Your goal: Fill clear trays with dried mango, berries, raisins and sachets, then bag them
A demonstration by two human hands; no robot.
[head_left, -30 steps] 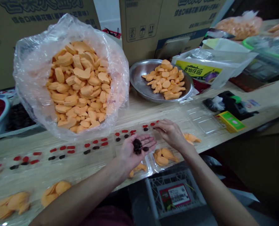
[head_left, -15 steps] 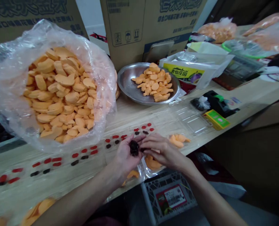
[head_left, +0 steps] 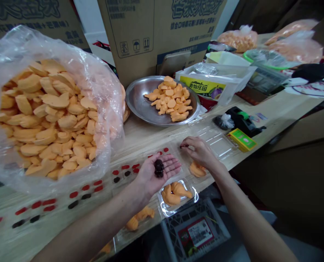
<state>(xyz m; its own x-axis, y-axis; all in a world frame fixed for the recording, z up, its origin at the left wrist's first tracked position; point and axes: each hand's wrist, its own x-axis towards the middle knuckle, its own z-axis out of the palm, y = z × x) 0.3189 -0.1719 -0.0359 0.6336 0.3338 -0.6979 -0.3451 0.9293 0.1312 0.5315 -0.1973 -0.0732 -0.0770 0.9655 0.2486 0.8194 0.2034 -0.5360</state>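
Observation:
My left hand (head_left: pixel 158 173) is palm up, its fingers stretched out, cradling a small heap of dark, dried-fruit-like pieces (head_left: pixel 159 168). Further right, my right hand (head_left: pixel 198 150) pinches one small dark piece (head_left: pixel 181 147) between thumb and fingertips, above clear plastic packaging. Beneath my hands, a clear tray (head_left: pixel 166 211) contains curved orange chunks (head_left: pixel 175 193); their exact kind is unclear. More orange chunks (head_left: pixel 197 169) lie below my right hand. Red pieces (head_left: pixel 97 182) and dark pieces (head_left: pixel 73 204) sit in clear lids along the table, partly hidden behind my left hand.
A large plastic bag (head_left: pixel 107 105) full of orange chunks stands at left. Behind the trays is a metal bowl (head_left: pixel 136 98) with more chunks. A tape dispenser (head_left: pixel 244 122) and a yellow-green box (head_left: pixel 241 139) lie at right. A grey crate (head_left: pixel 169 238) is below the table edge.
My right hand has moved right, away from my left palm, with a small dark piece. My left hand has opened flat, and the camera view has shifted.

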